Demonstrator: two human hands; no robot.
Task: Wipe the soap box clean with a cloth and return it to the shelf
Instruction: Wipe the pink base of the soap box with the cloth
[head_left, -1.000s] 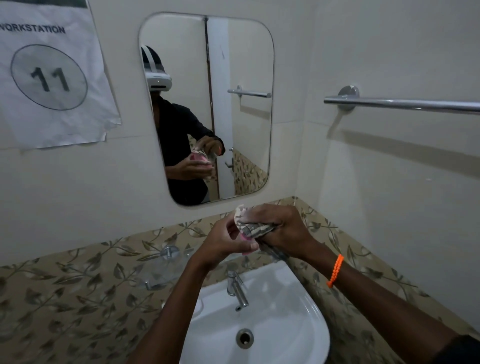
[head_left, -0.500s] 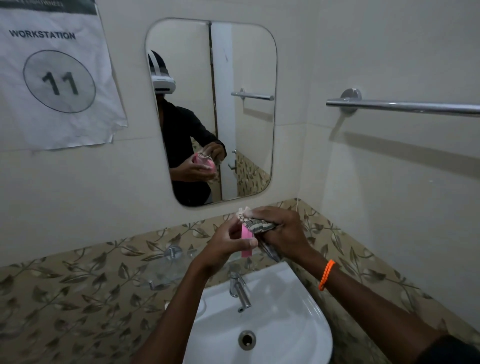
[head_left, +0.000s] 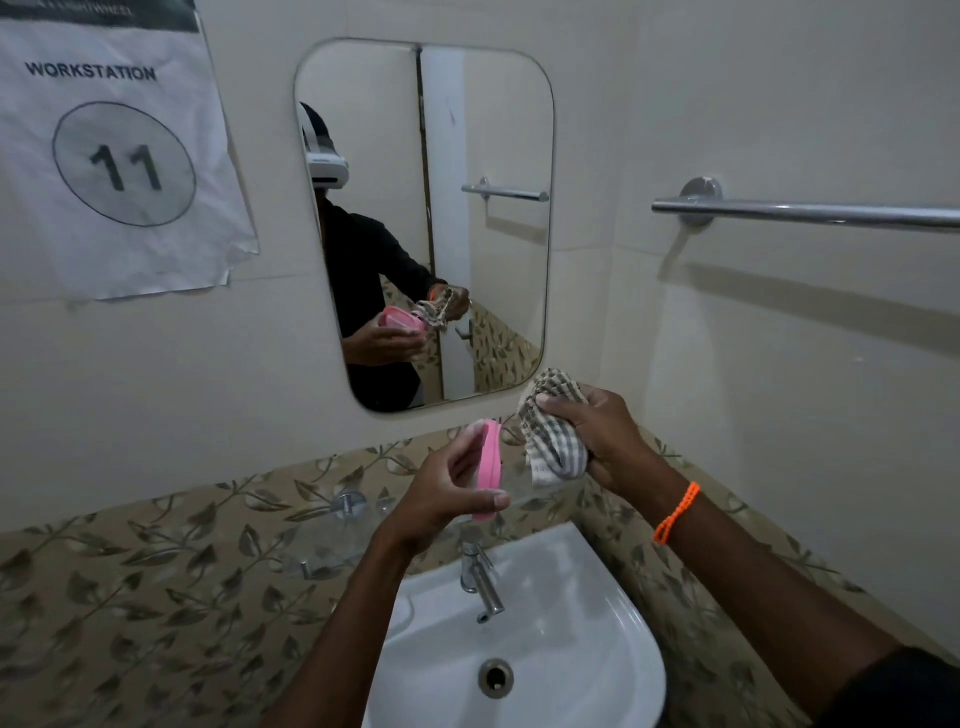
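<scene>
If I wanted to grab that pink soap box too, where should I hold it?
Probably by its two long edges, as the left hand holds the pink soap box: thumb on the near edge, fingers on the far one. It stands upright and thin, so come from the left.

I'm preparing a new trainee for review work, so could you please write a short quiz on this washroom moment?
1. True or false: the left hand holds the pink soap box.
2. What does the right hand grip? A) tap B) cloth C) rail
3. Fill in: the hands are above the white ____.

Key: 1 true. 2 B, the checked cloth, held apart from the box. 3 sink.
</scene>
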